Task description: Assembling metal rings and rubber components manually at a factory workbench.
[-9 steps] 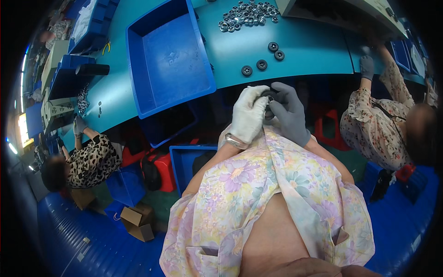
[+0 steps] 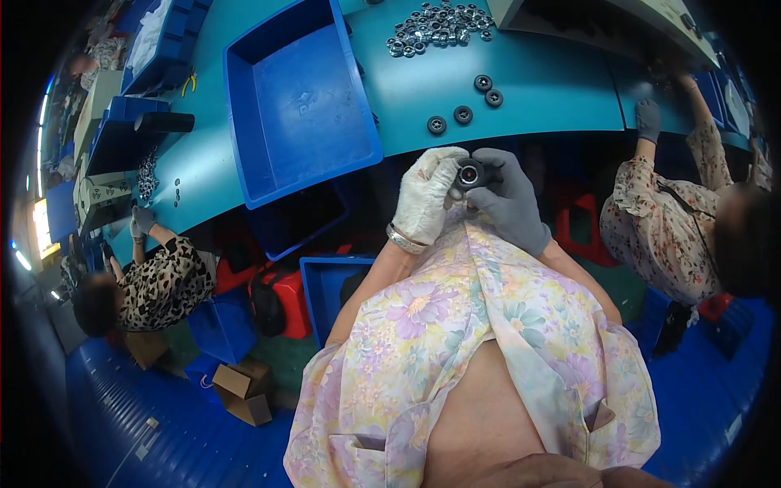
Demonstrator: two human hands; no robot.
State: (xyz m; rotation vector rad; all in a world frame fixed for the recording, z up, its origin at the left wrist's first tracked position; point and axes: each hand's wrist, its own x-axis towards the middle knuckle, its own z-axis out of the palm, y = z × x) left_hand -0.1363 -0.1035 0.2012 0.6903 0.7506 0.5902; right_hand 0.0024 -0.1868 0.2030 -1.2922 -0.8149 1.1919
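My left hand [image 2: 425, 195], in a white glove, and my right hand [image 2: 512, 199], in a grey glove, meet in front of my chest. Between their fingers is a small toy wheel [image 2: 469, 173] with a black tyre and a silver ring round a dark hub. Both hands are closed on it, one from each side, and its face is turned up. Just beyond, on the teal table [image 2: 553, 98], lie several loose black wheels [image 2: 463, 115] with spoked hubs. Farther back is a heap of shiny silver wheel hubs [image 2: 435, 28].
A big blue bin [image 2: 301, 106] stands on the table at the left. One co-worker [image 2: 167, 281] sits at the left, another [image 2: 667, 211] at the right. A beige machine housing [image 2: 602, 28] stands at the back right. Yellow-handled pliers [image 2: 189, 84] lie far left.
The wheel has turned so that its ringed face now shows between my fingers. My left hand has shifted slightly left and its fingers have moved down the wheel's side.
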